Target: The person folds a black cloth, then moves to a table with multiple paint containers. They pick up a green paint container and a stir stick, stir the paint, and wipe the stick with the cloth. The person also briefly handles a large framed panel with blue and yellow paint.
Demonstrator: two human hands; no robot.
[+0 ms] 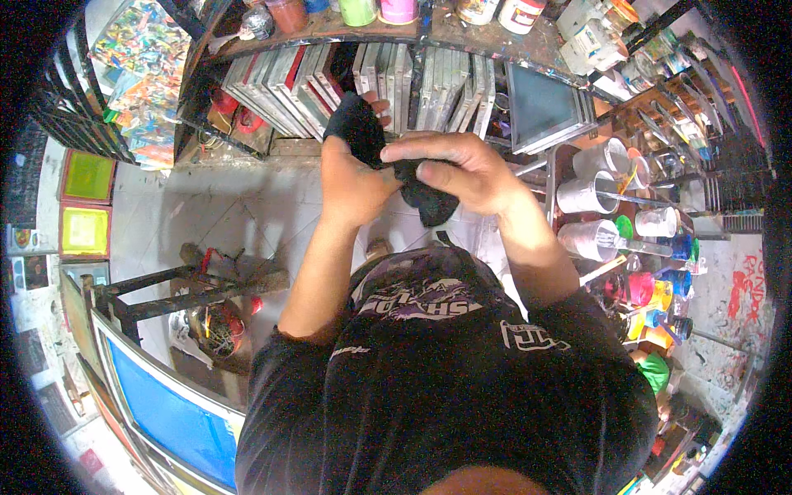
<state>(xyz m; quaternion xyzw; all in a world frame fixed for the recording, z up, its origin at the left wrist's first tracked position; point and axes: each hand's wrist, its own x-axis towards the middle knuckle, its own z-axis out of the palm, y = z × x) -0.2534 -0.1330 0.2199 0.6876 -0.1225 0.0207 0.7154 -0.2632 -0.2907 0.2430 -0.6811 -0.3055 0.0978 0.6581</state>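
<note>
A bunched black cloth (pixel 357 132) is held up between my hands in front of my chest. My left hand (pixel 356 183) is closed on its left part, with some fingertips showing beyond the fabric. From the right, my right hand (pixel 472 169) grips the cloth's other end, thumb and fingers bent over it. A loose piece of the cloth hangs below my right hand. Folds hide where some of the fingers press.
Framed screens (pixel 388 78) stand upright on a shelf ahead, paint tubs (pixel 357 11) above them. Stained white buckets (pixel 587 196) and coloured bottles line the right. At left are a blue screen (pixel 169 404), yellow-green screens (pixel 85 231) and a dark frame stand (pixel 165 285) on the tiled floor.
</note>
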